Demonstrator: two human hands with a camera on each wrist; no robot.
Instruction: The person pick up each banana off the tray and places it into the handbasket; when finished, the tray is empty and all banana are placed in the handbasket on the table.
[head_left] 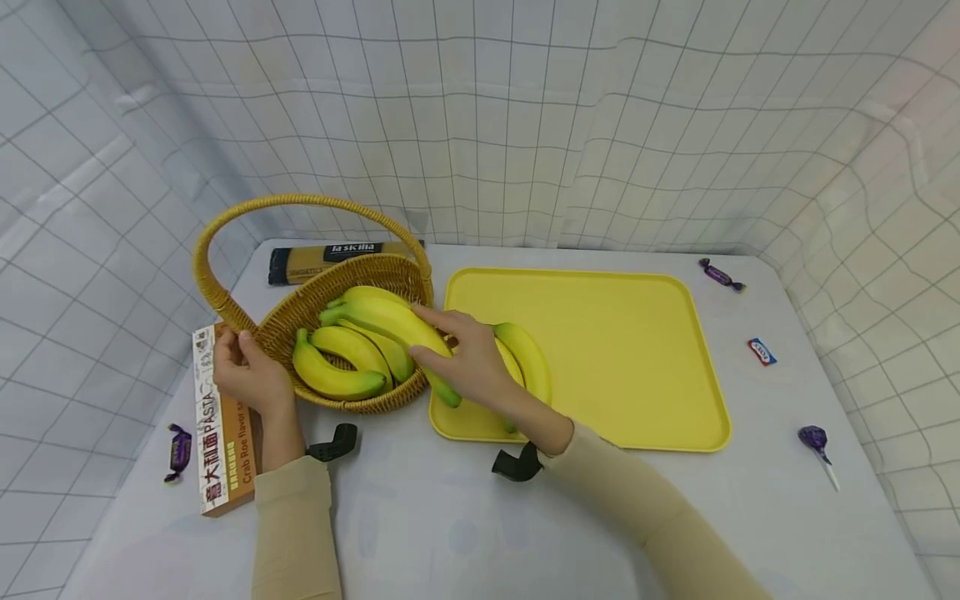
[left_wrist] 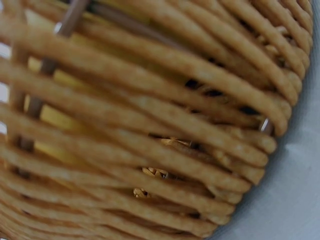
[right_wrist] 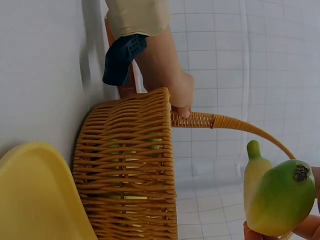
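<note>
A wicker basket (head_left: 375, 405) with a tall arched handle holds several yellow bananas (head_left: 341, 379). At its left side my left hand (head_left: 253, 375) grips the base of the handle, thumb up against it. My right hand (head_left: 474, 360) holds a banana (head_left: 397, 321) between thumb and fingers over the basket's right rim, its stem end pointing left. In the right wrist view the green tip of this banana (right_wrist: 285, 202) faces the camera, above the level of the rim. The basket's woven wall (left_wrist: 150, 110) fills most of the left wrist view. Beyond my right hand, bananas (head_left: 531, 362) lie on the yellow tray (head_left: 622, 358).
A pasta box (head_left: 225, 425) lies left of the basket, and a dark-ended package (head_left: 315, 260) behind it. Wrapped candies (head_left: 178, 452) lie at the far left and right, with a purple lollipop (head_left: 813, 439) at right. A gridded white curtain (head_left: 525, 142) surrounds the table.
</note>
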